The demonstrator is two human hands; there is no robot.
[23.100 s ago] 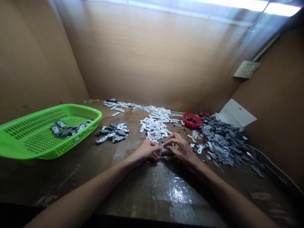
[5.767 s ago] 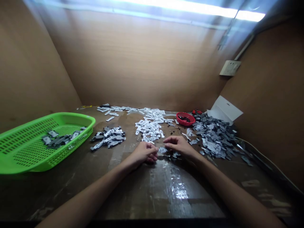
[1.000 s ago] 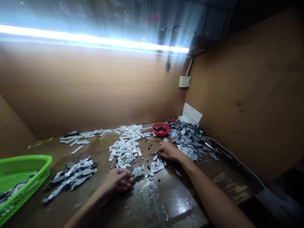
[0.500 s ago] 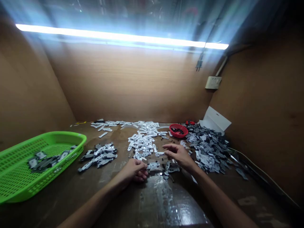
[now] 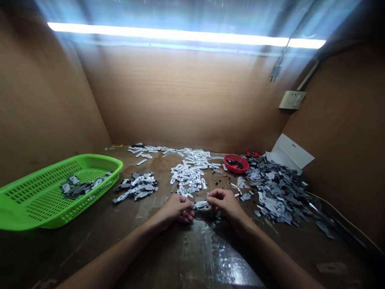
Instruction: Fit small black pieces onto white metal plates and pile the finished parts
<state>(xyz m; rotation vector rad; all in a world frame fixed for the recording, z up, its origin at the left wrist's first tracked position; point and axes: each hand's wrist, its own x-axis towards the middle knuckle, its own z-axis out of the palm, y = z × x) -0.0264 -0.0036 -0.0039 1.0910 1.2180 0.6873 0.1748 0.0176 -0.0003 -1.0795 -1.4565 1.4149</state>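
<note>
My left hand (image 5: 178, 208) and my right hand (image 5: 224, 202) meet low over the dark table (image 5: 192, 257), fingers curled. Between their fingertips is a small white-and-grey flat part (image 5: 201, 205), pinched from both sides. Just beyond lies a heap of white flat parts (image 5: 189, 176). A big pile of grey parts (image 5: 276, 190) spreads to the right of my right hand. A small red bowl (image 5: 236, 163) with dark bits stands behind it.
A green slotted basket (image 5: 39, 200) with a few grey parts sits at the left. A small pile of mixed parts (image 5: 136, 187) lies beside it. Brown board walls close in three sides. A white card (image 5: 290, 152) leans at the back right; a cable (image 5: 345, 218) runs along the right.
My right hand drew back from the parts near the grey pile and came in to meet the left hand. Both now pinch one small part. The head view swung left and steadied.
</note>
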